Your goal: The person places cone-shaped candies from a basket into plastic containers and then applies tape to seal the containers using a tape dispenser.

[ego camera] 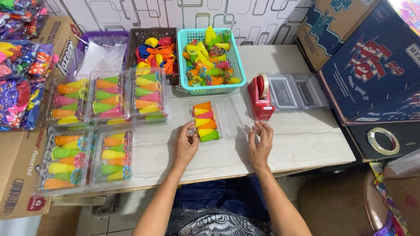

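Both forearms reach forward, left hand (185, 145) and right hand (260, 143) palm-down, fingers curled in a light grip.

Cardboard box (19, 175) cut off leftward.

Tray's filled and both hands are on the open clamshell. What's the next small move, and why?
Probably fold the clear lid over with the right hand: the cones fill their half, the lid lies open flat, and the left hand steadies that side.

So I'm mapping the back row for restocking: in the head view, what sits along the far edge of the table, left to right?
Purple basket → dark brown basket of balloons → teal basket of toys → red tape dispenser → empty clear clamshell trays.
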